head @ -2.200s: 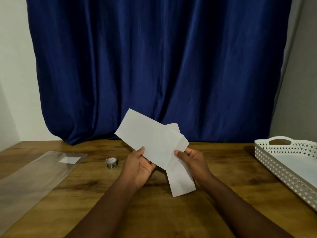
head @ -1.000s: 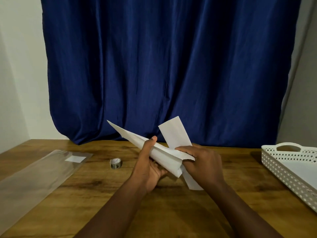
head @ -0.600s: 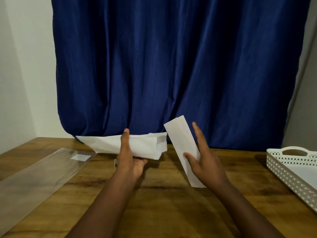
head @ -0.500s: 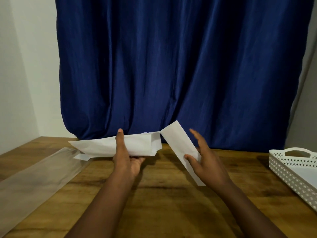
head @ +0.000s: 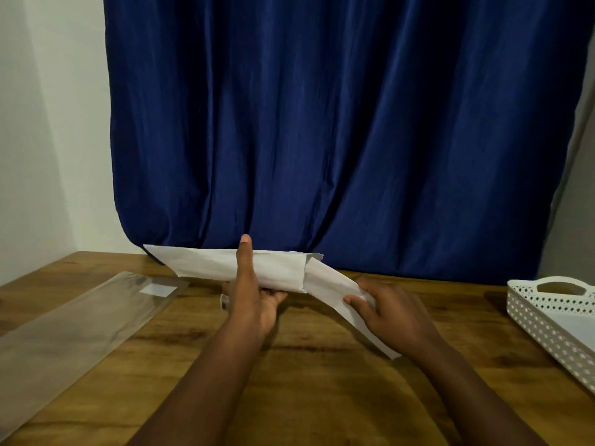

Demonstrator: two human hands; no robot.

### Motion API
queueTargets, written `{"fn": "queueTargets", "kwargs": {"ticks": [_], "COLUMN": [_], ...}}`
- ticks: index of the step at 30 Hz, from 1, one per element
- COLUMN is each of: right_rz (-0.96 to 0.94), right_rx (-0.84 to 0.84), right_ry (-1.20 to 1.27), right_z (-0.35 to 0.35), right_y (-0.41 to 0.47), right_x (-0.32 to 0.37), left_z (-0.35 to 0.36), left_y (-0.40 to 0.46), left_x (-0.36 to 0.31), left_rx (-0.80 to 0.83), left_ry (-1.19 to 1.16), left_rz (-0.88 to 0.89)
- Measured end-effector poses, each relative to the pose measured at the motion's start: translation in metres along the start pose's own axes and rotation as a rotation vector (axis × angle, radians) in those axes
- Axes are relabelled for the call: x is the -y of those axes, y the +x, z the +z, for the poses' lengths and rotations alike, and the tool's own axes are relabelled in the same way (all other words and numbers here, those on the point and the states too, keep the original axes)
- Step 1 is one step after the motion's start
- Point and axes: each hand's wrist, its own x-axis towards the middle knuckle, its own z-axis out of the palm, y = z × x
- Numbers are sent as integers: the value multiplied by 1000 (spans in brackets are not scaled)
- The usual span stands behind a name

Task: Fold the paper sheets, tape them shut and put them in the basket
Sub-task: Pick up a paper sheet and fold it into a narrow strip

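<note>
The left hand [head: 254,297] grips the big paper [head: 225,265] and the right hand [head: 389,313] pinches the small strip [head: 335,291] beside it; best to slide it out slowly.

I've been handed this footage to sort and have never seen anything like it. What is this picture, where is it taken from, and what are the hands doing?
There is no machine here: a person wears a camera on the head, looking forward and down at their own two hands. The left hand grips a folded white paper. The right hand pinches a second, narrower paper strip that meets the first. Below is a wooden table. On it lie a clear plastic sleeve at left and a white perforated basket at right. A blue curtain hangs behind.
</note>
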Motion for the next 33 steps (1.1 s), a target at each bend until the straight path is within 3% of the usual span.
{"fn": "queueTargets", "kwargs": {"ticks": [8,12,22,24,28,33], "right_rz": [-26,-9,163,209,300,348], "right_rx": [-7,-2,381,350,102,-90], "right_ry": [-15,-32,-56,52,431,884], "right_z": [-3,-3,-13,-12,-9,-1], "right_y": [-2,-1,-1,2,9,7], "right_x": [1,3,-17,-21,-21,-5], "left_z": [8,5,-2,-2,0,2], "left_y": [-14,-12,-3,-3,-4,-10], "left_x": [17,28,9,8,9,15], "left_rx": [118,71,-159,-158,-120,-9], "left_ry": [281,325,218,208,178,84], "left_rz": [174,97,88,78,22,-161]}}
